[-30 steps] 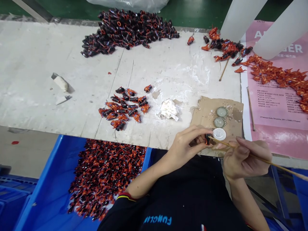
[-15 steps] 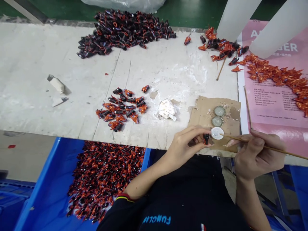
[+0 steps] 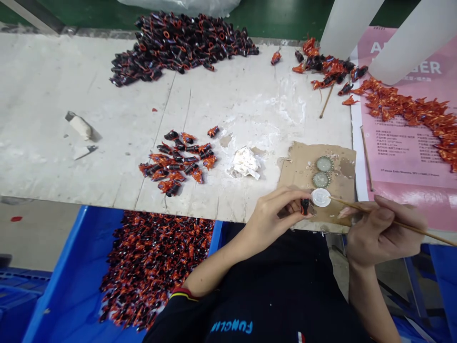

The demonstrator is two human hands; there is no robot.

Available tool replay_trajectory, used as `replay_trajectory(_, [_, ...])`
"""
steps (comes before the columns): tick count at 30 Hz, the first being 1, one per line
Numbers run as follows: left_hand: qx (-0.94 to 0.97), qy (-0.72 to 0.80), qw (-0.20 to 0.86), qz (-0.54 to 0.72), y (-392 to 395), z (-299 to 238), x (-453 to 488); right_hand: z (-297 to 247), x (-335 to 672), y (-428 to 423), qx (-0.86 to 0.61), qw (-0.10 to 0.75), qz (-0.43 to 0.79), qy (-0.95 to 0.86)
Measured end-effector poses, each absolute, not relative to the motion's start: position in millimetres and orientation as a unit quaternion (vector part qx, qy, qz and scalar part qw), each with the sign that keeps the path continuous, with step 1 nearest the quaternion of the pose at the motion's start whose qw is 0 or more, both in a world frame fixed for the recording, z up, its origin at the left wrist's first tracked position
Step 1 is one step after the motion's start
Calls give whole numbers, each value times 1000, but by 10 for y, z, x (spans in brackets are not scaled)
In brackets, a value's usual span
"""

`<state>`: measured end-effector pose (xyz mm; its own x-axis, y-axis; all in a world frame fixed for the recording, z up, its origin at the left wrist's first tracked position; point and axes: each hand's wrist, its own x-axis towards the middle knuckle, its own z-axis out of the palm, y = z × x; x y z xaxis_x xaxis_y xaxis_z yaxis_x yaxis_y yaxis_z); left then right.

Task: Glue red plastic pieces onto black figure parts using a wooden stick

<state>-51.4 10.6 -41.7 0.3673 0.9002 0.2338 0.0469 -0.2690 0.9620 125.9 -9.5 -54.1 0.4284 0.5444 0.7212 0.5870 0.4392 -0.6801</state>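
My left hand (image 3: 276,212) pinches a small black part with an orange edge (image 3: 304,206) between thumb and fingers, just left of a small white cap (image 3: 321,197). In my right hand (image 3: 387,231) is a thin wooden stick (image 3: 360,207), gripped like a pen. Its tip is at the right edge of the cap, which has something clear or whitish in it. Two bottle caps (image 3: 322,180) with pale contents sit just beyond, on a piece of brown cardboard (image 3: 296,164).
Black parts lie heaped (image 3: 178,45) at the back. Orange spiky parts (image 3: 410,107) cover some pink printed card (image 3: 389,186). A cluster of joined orange-and-black pieces (image 3: 174,164) and crumpled white tissue (image 3: 245,163) lie left. Below, a blue bin (image 3: 59,276) holds many similar pieces.
The stick's tip has shifted slightly right, from inside the white cap to its edge, as my right hand moved a little. My left hand keeps its hold on the black part.
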Motion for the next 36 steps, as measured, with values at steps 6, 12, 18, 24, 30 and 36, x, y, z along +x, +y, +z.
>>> replay_trajectory(6, [661, 353, 494, 441, 106, -408, -506, -381, 1082, -83, -509, 726, 184, -424])
replay_trajectory(12, [668, 352, 489, 437, 110, -404, -507, -394, 1021, -95, -495, 714, 299, -394])
replay_trajectory(18, [666, 356, 491, 434, 104, -408, -512, -423, 1025, -122, -495, 682, 304, -444])
replay_trajectory(24, [662, 361, 498, 429, 102, -399, -519, -437, 1051, -137, -511, 669, 294, -453])
replay_trajectory(30, [657, 363, 501, 431, 102, -413, -517, -446, 1048, -133, -498, 664, 307, -466])
replay_trajectory(36, [656, 371, 506, 419, 93, -403, -523, -425, 1030, -137, -474, 675, 313, -472])
